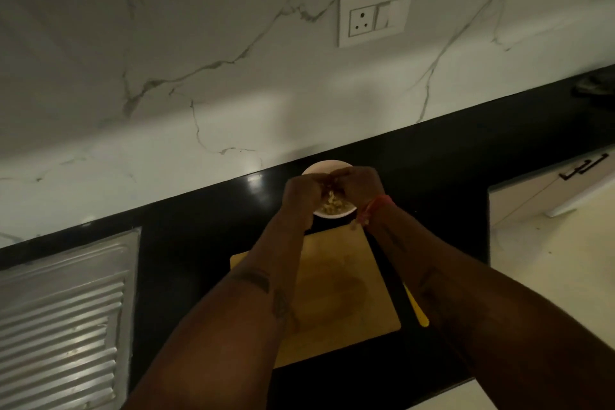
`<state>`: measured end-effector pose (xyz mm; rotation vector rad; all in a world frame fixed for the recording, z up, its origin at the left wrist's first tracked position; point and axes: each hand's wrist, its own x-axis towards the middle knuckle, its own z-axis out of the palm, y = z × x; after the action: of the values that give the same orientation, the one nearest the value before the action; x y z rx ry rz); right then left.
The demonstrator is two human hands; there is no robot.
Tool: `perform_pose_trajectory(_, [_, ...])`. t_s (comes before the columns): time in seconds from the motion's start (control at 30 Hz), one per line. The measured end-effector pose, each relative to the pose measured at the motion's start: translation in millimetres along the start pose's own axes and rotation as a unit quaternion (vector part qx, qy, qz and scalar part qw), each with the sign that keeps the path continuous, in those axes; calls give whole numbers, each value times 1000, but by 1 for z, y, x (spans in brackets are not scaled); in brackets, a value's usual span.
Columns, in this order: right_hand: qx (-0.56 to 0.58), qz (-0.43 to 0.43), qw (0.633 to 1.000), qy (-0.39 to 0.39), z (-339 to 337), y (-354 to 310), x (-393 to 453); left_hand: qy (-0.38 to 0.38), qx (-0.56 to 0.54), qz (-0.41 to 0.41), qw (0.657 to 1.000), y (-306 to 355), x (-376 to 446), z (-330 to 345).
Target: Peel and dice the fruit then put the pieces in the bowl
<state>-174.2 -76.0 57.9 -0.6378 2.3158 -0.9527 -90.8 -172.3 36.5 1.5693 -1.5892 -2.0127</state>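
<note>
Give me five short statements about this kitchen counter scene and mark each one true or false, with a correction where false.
1. Both hands, left hand and right hand, are over the white bowl. True.
2. The bowl is empty. False: it holds pale diced fruit pieces.
3. The cutting board lies nearer the person than the bowl. True.
4. The wall socket is on the cupboard door. False: it is on the marble wall.
5. The ribbed steel drainboard is to the person's right. False: to the left.
</note>
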Motion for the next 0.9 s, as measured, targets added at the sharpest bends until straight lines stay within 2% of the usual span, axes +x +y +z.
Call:
perform_pose_trajectory(0.07, [28, 30, 999, 4, -8, -2, 10, 27, 89, 51, 994, 8, 1, 8])
perform_pose_trajectory(0.17, [46, 34, 998, 0, -16, -6, 26, 94, 215, 156, 959, 11, -2, 14])
perform_pose_trajectory(0.23, [22, 13, 999, 30, -16, -13, 26, 114, 239, 168, 949, 11, -5, 11])
perform_pose_trajectory(0.33, [32, -6, 999, 36, -10, -12, 23, 102, 214, 152, 959, 10, 0, 9])
perform_pose_trajectory(0.5, [16, -9, 1000, 23, -9, -5, 22, 105, 269, 166, 943, 16, -9, 15])
perform_pose_trajectory(0.7, [21, -31, 999, 23, -16, -2, 12, 98, 275, 181, 939, 21, -30, 20])
perform_pose_trajectory(0.8, [37, -44, 998, 10, -22, -4, 8, 84, 216, 164, 959, 25, -43, 24])
perform_pose_trajectory(0.9, [61, -43, 997, -2, -27, -10, 3, 71, 108, 119, 984, 28, -52, 24])
